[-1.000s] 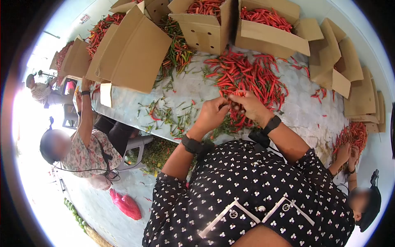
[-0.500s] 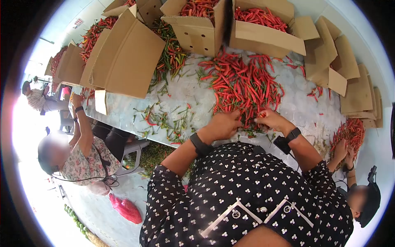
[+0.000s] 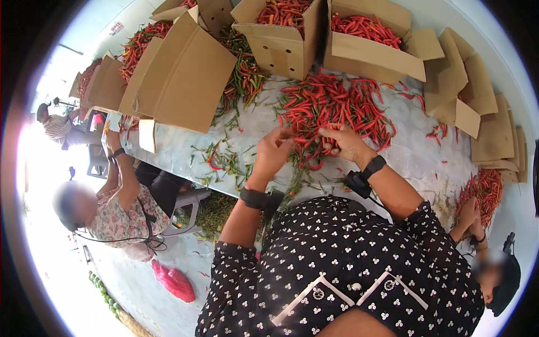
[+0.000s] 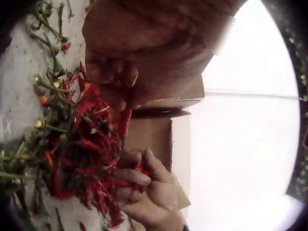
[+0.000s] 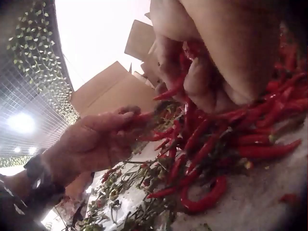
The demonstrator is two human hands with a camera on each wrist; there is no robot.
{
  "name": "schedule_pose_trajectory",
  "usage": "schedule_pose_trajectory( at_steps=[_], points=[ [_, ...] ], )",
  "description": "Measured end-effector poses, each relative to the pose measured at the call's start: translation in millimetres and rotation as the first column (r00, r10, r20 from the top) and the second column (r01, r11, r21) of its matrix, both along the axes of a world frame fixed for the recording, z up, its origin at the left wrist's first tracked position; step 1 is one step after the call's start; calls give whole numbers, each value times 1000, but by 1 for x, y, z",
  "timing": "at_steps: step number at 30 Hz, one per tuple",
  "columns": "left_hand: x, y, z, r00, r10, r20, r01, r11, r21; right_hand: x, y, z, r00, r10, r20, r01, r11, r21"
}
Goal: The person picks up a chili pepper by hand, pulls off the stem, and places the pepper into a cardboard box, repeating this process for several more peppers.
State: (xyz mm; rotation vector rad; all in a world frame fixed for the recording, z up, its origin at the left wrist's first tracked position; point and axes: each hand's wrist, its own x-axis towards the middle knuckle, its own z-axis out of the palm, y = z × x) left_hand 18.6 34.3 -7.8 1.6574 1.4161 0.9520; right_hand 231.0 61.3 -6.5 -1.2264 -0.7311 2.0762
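My left hand [image 3: 273,154] is at the near-left side of a heap of red chillies [image 3: 331,101]. In the right wrist view its thumb and fingers pinch a red chilli [image 5: 141,118]. Just across from it, over the heap's near edge, my right hand [image 3: 347,145] curls its fingers around red chillies [image 5: 180,79]. Some of them stick out between its fingers in the left wrist view. The two hands are apart, at about the same height. Green stems [image 4: 50,53] lie below the left hand, and more chillies spread under both hands.
Cardboard boxes of red chillies [image 3: 368,31] line the back of the table. A large box [image 3: 182,73] stands at left, beside mixed green and red chillies [image 3: 244,70]. Loose stems [image 3: 227,163] litter the table's near edge. One person [image 3: 123,208] sits left, another [image 3: 494,281] right.
Both hands were together over the heap, then lower and apart at its near edge. Now they have lifted back up, with the left further left. The heap's near edge looks disturbed.
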Motion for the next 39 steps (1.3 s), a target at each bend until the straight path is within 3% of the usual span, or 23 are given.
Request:
schedule_pose_trajectory(
  at_steps=[1, 3, 5, 7, 8, 10, 11, 13, 14, 16, 17, 18, 19, 20, 21, 23, 26, 29, 34, 35, 37, 38, 39],
  points=[
    [-1, -1, 1, 974, 86, 209, -37, 973, -226, -1, -1, 2, 1000, 22, -12, -22, 1000, 17],
    [1, -2, 3, 961, 117, 252, -55, 969, -240, -3, -2, 2, 999, 43, -22, -42, 998, 37],
    [2, -2, 5, 944, 149, 293, -72, 964, -256, -4, -4, 2, 997, -36, -66, 40, 998, 51],
    [1, -2, 7, 836, 308, 454, -132, 916, -378, -5, -8, 9, 994, -103, -40, 105, 993, 61],
    [2, -1, 4, 836, 307, 455, -131, 917, -377, -6, -9, 12, 986, -166, -16, 167, 983, 72],
    [5, -1, 0, 746, 344, 570, -73, 893, -443, -8, -12, 10, 995, -96, 23, 92, 986, 141],
    [8, -2, -3, 745, 344, 571, -74, 894, -443, -10, -13, 10, 997, -28, 65, 14, 979, 205],
    [16, -5, 0, 759, 272, 592, 80, 862, -500, -20, -15, 18, 999, -8, 51, -4, 971, 237],
    [18, -6, 2, 758, 273, 592, 79, 863, -499, -25, -16, 23, 999, 11, 37, -21, 963, 268],
    [21, -7, 8, 801, 89, 591, 215, 880, -423, -30, -18, 29, 998, -22, 57, 6, 963, 270],
    [20, -6, 4, 801, 89, 592, 215, 880, -424, -31, -18, 30, 995, -57, 77, 34, 962, 272],
    [18, -5, 1, 891, 19, 454, 155, 927, -343, -28, -17, 29, 995, -57, 78, 33, 962, 272],
    [16, -4, -2, 955, -34, 296, 111, 962, -248, -22, -14, 26, 966, 25, 256, -111, 938, 327],
    [16, -4, -5, 954, -34, 297, 112, 962, -250, -19, -12, 22, 898, 92, 430, -261, 899, 353],
    [16, -5, 4, 955, -27, 294, 101, 966, -239, -19, -11, 17, 898, 92, 430, -260, 900, 350],
    [19, -8, 10, 956, -21, 291, 91, 969, -230, -19, -10, 7, 831, 82, 549, -390, 791, 472],
    [22, -11, 14, 980, -72, 185, 91, 992, -93, -19, -10, 0, 776, 119, 620, -468, 767, 438],
    [21, -13, 26, 991, -130, 32, 133, 979, -156, -21, -13, 5, 773, 186, 606, -464, 818, 340],
    [26, -16, 28, 994, -69, -80, 82, 982, 170, -22, -14, 8, 859, 241, 452, -399, 869, 294],
    [25, -15, 28, 994, -72, -82, 85, 982, 168, -21, -14, 9, 865, 276, 419, -406, 876, 259],
    [20, -11, 27, 972, -15, -235, 121, 886, 448, -21, -14, 3, 909, 227, 348, -322, 914, 245],
    [14, -9, 25, 972, -15, -235, 122, 886, 447, -20, -14, 0, 945, 175, 278, -241, 944, 224],
    [5, -5, 21, 953, 103, -285, 19, 918, 397, -16, -13, 2, 945, 175, 277, -240, 945, 223]
  ],
)
